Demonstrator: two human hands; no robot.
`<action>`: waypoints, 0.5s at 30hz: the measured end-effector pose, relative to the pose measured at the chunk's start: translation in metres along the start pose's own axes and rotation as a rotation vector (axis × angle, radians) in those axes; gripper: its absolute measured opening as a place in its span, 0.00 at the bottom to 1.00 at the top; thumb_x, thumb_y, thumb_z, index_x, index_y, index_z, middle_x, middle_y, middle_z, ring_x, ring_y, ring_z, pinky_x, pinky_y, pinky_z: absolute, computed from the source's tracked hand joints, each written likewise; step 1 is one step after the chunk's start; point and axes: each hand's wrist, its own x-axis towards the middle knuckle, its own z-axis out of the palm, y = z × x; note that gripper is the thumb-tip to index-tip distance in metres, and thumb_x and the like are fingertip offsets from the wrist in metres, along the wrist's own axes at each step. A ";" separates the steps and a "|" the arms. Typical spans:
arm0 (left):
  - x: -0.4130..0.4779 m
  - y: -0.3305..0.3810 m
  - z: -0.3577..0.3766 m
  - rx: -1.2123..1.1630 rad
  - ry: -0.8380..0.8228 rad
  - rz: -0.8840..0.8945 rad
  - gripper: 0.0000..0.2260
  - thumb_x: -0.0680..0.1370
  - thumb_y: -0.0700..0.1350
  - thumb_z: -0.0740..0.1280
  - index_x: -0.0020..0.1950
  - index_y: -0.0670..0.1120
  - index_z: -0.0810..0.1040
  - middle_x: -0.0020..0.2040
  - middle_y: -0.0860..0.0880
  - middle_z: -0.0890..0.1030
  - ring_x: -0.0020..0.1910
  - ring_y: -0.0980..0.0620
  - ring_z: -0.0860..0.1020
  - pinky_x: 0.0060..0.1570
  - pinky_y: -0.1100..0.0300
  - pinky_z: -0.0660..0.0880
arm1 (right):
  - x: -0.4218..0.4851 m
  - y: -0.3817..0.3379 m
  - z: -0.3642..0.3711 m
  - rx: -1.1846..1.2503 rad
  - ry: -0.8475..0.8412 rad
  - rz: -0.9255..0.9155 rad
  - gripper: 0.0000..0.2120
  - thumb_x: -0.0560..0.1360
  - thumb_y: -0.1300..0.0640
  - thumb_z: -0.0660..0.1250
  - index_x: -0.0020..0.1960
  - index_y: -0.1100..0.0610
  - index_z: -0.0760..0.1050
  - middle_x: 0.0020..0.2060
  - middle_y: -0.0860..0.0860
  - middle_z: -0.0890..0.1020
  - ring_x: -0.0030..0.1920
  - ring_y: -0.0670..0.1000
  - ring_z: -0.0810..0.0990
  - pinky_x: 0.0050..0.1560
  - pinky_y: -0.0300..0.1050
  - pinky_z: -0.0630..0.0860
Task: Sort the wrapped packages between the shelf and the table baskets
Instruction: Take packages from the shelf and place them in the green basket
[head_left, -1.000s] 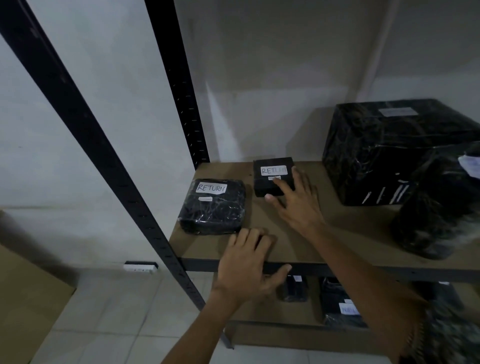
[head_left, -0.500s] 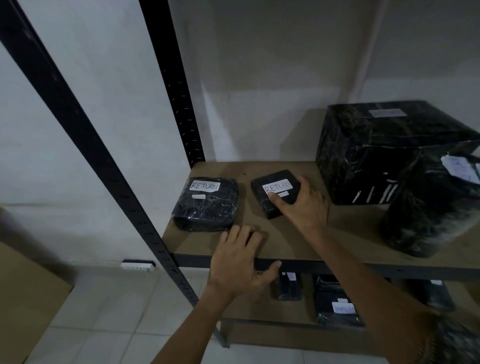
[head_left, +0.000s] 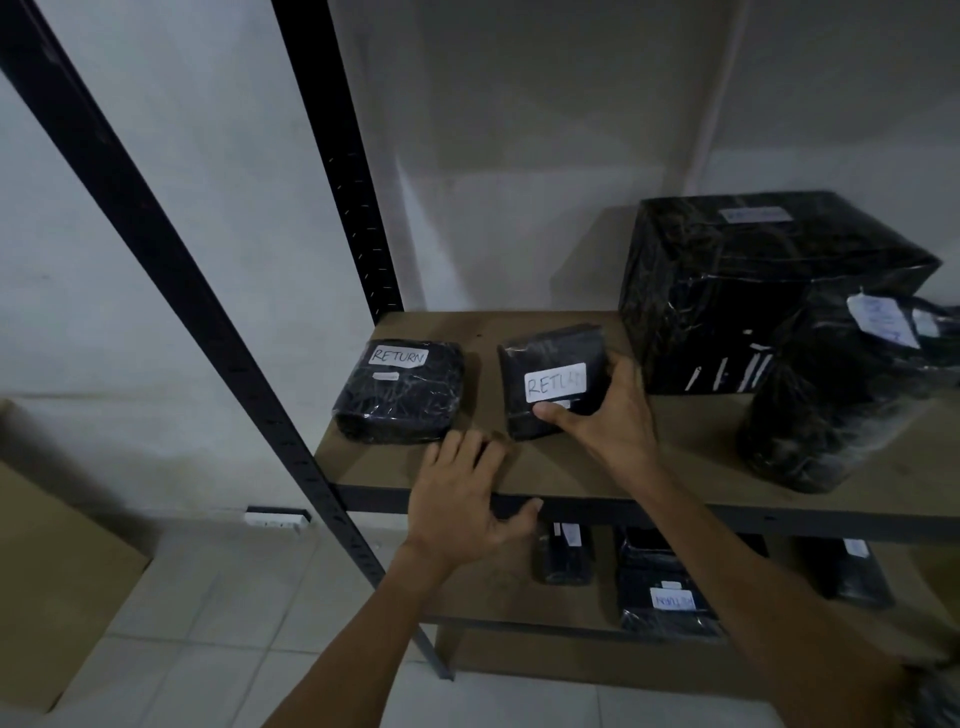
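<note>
On the shelf board, front left part: both hands at work.
Shelf (head_left: 545, 467): brown board on a black metal frame; a lower board below it.
Right hand (head_left: 608, 421): wrapped round the small pack (head_left: 553, 382); thumb pressed on its near face just under the white label, the other fingers curled behind its right side, mostly hidden.
Small pack: black wrap, label reading "RETU…" with the end blurred; tipped up on its near edge, the far edge off the board, label facing the camera.
Left hand (head_left: 462, 504): palm down on the front edge of the board, fingers (head_left: 457, 447) lying close together and flat, thumb hooked over the black front rail.
Flat pack (head_left: 400, 392): just beyond the left fingertips, near them; whether they touch it I cannot tell. Lies flat, white "RETURN" label on top. Left of the small pack, apart from it.
Big box (head_left: 748, 291): black wrap, pale label on top, right of the right hand's fingers, just beside them at the back of the board.
Bag (head_left: 841, 395): black, crinkled, white tag at its top; right of the right hand, in front of the big box.
Lower board (head_left: 493, 587): below the left hand's thumb; three dark packs (head_left: 665, 587) on it, one with a white label I cannot read.
Carton (head_left: 52, 587): brown, on the tiled floor, well left of both hands.
</note>
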 end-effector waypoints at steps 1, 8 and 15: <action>0.000 0.000 0.000 -0.002 -0.001 -0.001 0.24 0.70 0.65 0.65 0.50 0.45 0.78 0.47 0.46 0.75 0.45 0.45 0.72 0.44 0.53 0.68 | 0.000 -0.001 0.000 0.052 -0.041 0.013 0.40 0.60 0.52 0.81 0.65 0.55 0.64 0.60 0.49 0.73 0.59 0.48 0.73 0.57 0.43 0.71; 0.000 0.000 -0.001 -0.013 0.006 0.008 0.24 0.69 0.65 0.66 0.51 0.46 0.78 0.48 0.47 0.76 0.46 0.46 0.72 0.43 0.53 0.67 | 0.002 0.005 0.005 0.206 -0.165 0.038 0.32 0.69 0.59 0.75 0.67 0.54 0.62 0.60 0.50 0.76 0.60 0.51 0.76 0.61 0.49 0.73; -0.001 -0.001 0.001 -0.021 0.019 0.015 0.24 0.70 0.65 0.65 0.51 0.46 0.78 0.48 0.47 0.76 0.45 0.46 0.73 0.43 0.53 0.67 | 0.004 0.008 0.007 0.235 -0.168 0.044 0.32 0.69 0.61 0.75 0.67 0.55 0.62 0.59 0.49 0.76 0.59 0.50 0.77 0.62 0.49 0.74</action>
